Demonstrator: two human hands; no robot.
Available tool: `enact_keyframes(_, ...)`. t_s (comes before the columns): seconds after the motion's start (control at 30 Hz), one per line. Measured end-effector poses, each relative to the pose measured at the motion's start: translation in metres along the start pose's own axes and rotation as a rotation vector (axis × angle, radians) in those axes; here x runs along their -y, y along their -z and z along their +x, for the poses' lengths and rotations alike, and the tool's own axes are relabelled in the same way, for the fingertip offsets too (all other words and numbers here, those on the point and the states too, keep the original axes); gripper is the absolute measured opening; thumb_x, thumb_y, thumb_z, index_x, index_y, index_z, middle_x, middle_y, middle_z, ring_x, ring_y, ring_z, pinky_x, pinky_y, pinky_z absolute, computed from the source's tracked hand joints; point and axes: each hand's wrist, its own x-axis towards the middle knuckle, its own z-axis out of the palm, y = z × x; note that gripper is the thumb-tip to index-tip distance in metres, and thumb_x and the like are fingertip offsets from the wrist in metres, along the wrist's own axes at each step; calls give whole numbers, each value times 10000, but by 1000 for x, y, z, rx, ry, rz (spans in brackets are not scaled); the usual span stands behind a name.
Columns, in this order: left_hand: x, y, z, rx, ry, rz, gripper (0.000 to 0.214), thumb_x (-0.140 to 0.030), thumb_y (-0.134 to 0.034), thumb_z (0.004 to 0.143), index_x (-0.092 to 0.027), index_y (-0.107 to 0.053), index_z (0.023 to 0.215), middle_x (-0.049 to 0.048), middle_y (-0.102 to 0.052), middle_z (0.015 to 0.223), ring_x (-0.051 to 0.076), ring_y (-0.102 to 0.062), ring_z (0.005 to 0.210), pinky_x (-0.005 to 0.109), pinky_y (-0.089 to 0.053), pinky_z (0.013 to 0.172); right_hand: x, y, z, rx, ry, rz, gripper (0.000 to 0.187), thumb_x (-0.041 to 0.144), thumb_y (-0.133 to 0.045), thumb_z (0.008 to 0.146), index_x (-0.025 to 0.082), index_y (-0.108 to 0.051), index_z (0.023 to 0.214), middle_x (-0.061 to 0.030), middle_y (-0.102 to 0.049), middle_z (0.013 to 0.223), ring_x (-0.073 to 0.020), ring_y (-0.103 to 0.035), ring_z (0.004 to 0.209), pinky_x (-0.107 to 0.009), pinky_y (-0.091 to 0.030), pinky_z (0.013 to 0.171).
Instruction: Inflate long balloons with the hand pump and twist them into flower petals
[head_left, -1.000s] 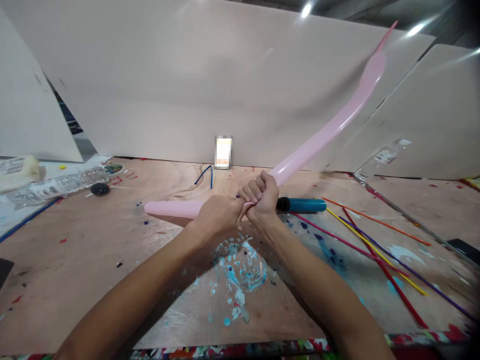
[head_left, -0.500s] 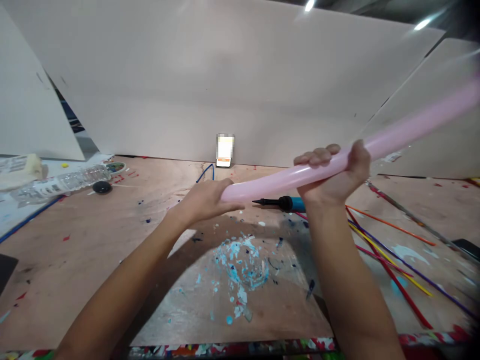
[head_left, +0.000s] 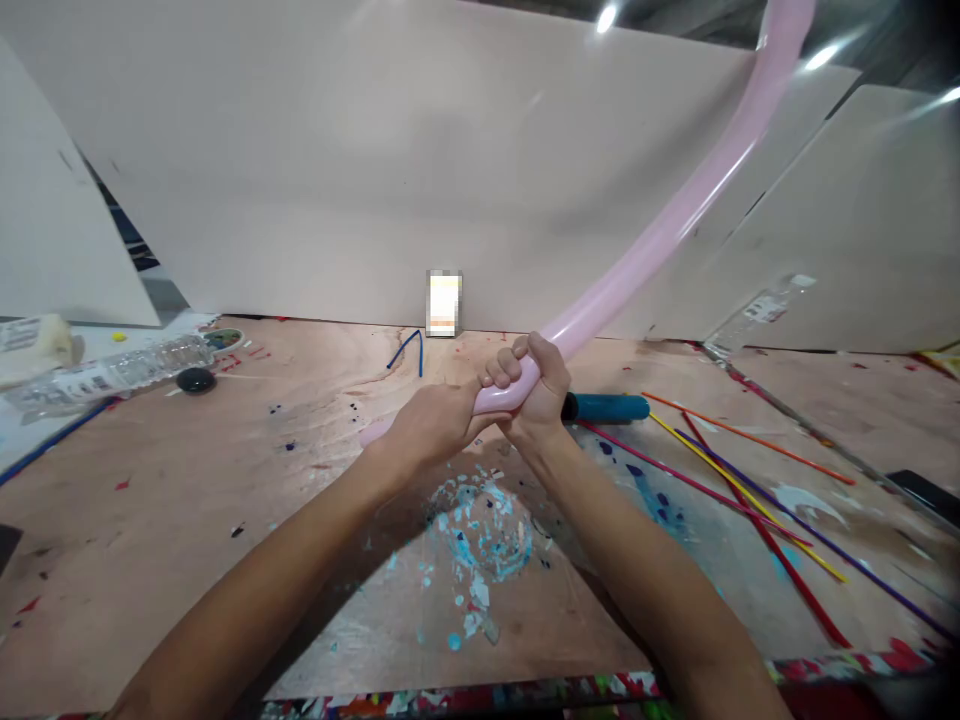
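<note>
A long inflated pink balloon (head_left: 660,235) curves from my hands up to the top right, out of frame. My left hand (head_left: 431,425) is wrapped round its near end, a short pink tip showing left of the fist. My right hand (head_left: 531,385) is closed round the balloon just beside the left one, fingers curled over the top. Both fists touch, held a little above the wooden table (head_left: 247,500). A blue hand pump (head_left: 600,408) lies on the table right behind my right hand.
Several thin uninflated balloons (head_left: 750,490) in red, yellow, orange and purple lie at the right. A plastic bottle (head_left: 112,372) and a dark round object (head_left: 195,379) sit at the left. A phone (head_left: 443,303) leans on the white back panel. Blue balloon scraps (head_left: 480,540) litter the table's middle.
My right hand slid back down the balloon to meet my left hand near the table. The balloon's far end swung from low right to high up at the top right.
</note>
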Motion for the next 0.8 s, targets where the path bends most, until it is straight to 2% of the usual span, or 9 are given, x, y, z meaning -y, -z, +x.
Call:
enact_keyframes(0.13, -3, -5, -1, 22, -30, 99, 435, -453, -326, 936, -126, -578, 1072, 135, -695, 908, 255, -659, 777, 336, -477, 651, -2, -1, -1, -3, -16, -6, 362, 351, -641, 697, 202, -358, 527, 104, -283, 365, -46, -277, 325, -177, -307, 356)
enact_keyframes(0.3, -5, -10, -2, 22, -63, 135, 473, -409, -243, 955, -138, -629, 911, 129, -697, 813, 262, -664, 705, 347, -475, 616, -8, -4, -3, -12, -49, 37, 465, 310, -616, 742, 200, -252, 474, 106, -234, 316, -35, -186, 280, -175, -232, 308)
enact_keyframes(0.4, -7, -12, -2, 9, -73, 124, 515, -397, -198, 958, -138, -638, 886, 132, -698, 800, 265, -666, 704, 353, -475, 610, -10, -4, -4, -18, -35, 38, 509, 308, -607, 761, 195, -218, 452, 98, -236, 305, -33, -178, 271, -175, -200, 300)
enact_keyframes(0.57, -12, -15, -1, 7, -36, 116, 493, -356, -222, 950, -124, -648, 860, 146, -691, 778, 268, -659, 692, 358, -463, 608, -15, -2, -3, -28, -45, -2, 523, 306, -570, 788, 199, -207, 428, 90, -222, 294, -37, -171, 256, -189, -168, 287)
enact_keyframes(0.67, -7, -4, 0, -4, -12, -55, 482, -466, -292, 932, -116, -619, 989, 136, -689, 847, 247, -644, 741, 338, -457, 639, -7, -1, 2, 5, 6, -55, 442, 305, -610, 756, 199, -309, 450, 89, -297, 332, -48, -286, 288, -193, -306, 335)
enact_keyframes(0.73, 1, 8, -1, 10, -34, -243, 508, -552, -381, 887, -133, -571, 1102, 111, -679, 914, 223, -626, 778, 312, -452, 650, 9, 0, 7, 51, 81, -118, 309, 326, -640, 729, 200, -441, 528, 75, -421, 409, -75, -434, 376, -229, -435, 449)
enact_keyframes(0.8, 13, 18, -1, 63, -69, -419, 531, -572, -478, 833, -165, -534, 1170, 86, -659, 989, 199, -610, 811, 287, -448, 658, 31, 4, 13, 79, 179, -159, 236, 361, -647, 724, 203, -517, 607, 61, -498, 484, -97, -513, 463, -271, -487, 550)
